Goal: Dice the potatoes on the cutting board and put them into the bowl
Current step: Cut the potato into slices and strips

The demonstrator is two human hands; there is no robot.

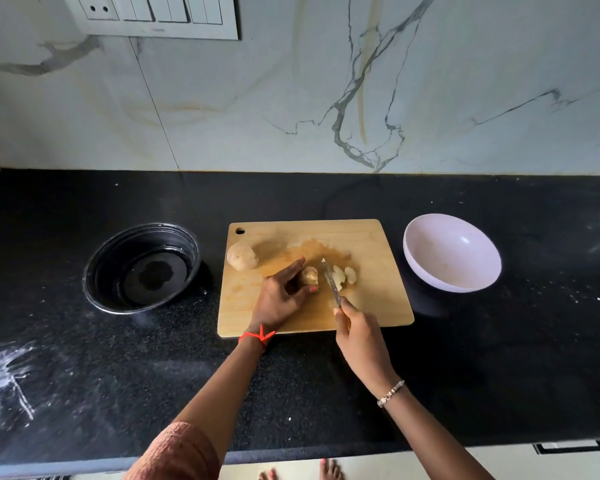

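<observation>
We note the left hand [280, 296] pinning the half-cut potato [309, 275] on the cutting board [371, 299] while the right hand [355, 332] grips the knife [331, 282] (blade beside fingertips), risking a slip or nick.

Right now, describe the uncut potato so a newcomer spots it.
Find the wooden cutting board on the black counter. The whole potato lies near its far left corner, just below the hole. Unlike the pieces beside the knife, it is uncut and untouched.

The left hand [280, 295] steadies a potato piece [309, 275] on the cutting board [378, 299]; the right hand [355, 336] grips the knife [330, 281].
</observation>
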